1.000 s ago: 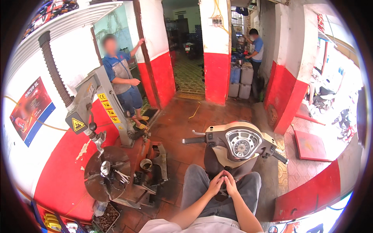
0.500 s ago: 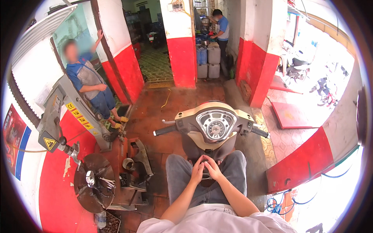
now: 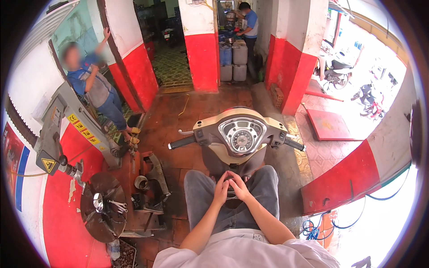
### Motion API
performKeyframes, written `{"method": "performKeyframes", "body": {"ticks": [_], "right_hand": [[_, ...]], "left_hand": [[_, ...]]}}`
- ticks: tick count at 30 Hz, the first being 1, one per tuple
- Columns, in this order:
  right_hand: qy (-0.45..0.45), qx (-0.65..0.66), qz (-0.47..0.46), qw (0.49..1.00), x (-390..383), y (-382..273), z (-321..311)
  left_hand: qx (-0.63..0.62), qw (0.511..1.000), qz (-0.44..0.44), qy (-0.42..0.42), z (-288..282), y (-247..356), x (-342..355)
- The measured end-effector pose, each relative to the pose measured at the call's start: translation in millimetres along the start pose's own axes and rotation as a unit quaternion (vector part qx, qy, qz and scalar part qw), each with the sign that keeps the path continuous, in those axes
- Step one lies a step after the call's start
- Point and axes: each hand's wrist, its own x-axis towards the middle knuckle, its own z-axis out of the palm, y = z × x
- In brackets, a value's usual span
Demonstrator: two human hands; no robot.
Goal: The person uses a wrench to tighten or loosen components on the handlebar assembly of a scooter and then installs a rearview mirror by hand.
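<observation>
Left hand (image 3: 220, 190) and right hand (image 3: 240, 187) meet, scooter (image 3: 241, 135) just ahead

Your knees (image 3: 198, 185) flank both hands, one each side. Tiled floor (image 3: 163, 123) stretches ahead-left of them, past the handlebar; machine turntable (image 3: 105, 223) stands well off left, red-and-white low wall (image 3: 342, 178) well off right. Both hands released, fingers extended, tips touching in a loose peak. Scooter's front faces you: left grip (image 3: 182, 143) ahead-left of your hands, right grip (image 3: 295, 144) ahead-right, both untouched. Can't tell whether your hands touch the body below.
</observation>
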Motion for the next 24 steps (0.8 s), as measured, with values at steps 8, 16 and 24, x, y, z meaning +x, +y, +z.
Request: {"method": "performKeyframes", "body": {"ticks": [8, 16, 24], "right_hand": [[0.002, 0.014, 0.025, 1.000, 0.2, -14.3, -2.3], [0.072, 0.552, 0.218, 0.802, 7.6, -34.8, -33.3], [0.004, 0.091, 0.212, 0.973, 7.7, -4.8, -9.7]], "left_hand": [[0.036, 0.999, -0.011, -0.016, -1.7, 6.5, 0.3], [-0.420, 0.889, -0.162, 0.081, -23.5, 28.8, 1.3], [0.100, 0.984, -0.140, 0.048, -29.7, -23.6, 7.6]]}}
